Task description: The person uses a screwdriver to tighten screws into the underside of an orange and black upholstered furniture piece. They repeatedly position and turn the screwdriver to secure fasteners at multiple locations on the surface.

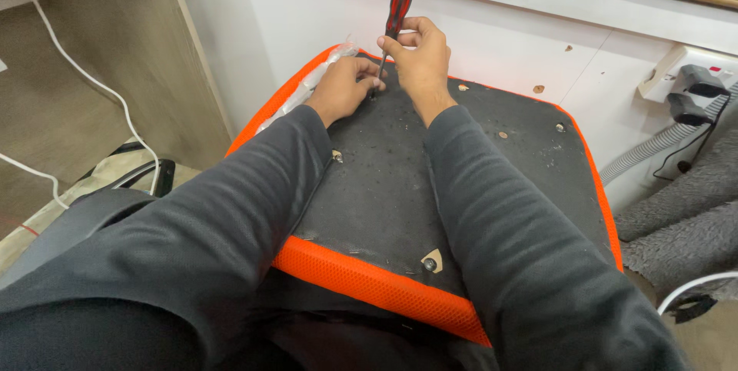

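Seat pad (430, 186), black underside up with orange mesh rim, lay across the lap. Right hand (421, 59) gripped the red-black screwdriver (399, 2), upright near the pad's far edge, tip down on the underside. Left hand (344, 86) was curled beside the tip, probably steadying a screw; too small to tell.

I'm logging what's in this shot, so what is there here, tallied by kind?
Hands: 2, left hand and right hand
Screwdriver, red and black: 1
Seat base, black underside with orange mesh edge: 1
White cables: 2
Wall socket with plugs: 1
Total: 7
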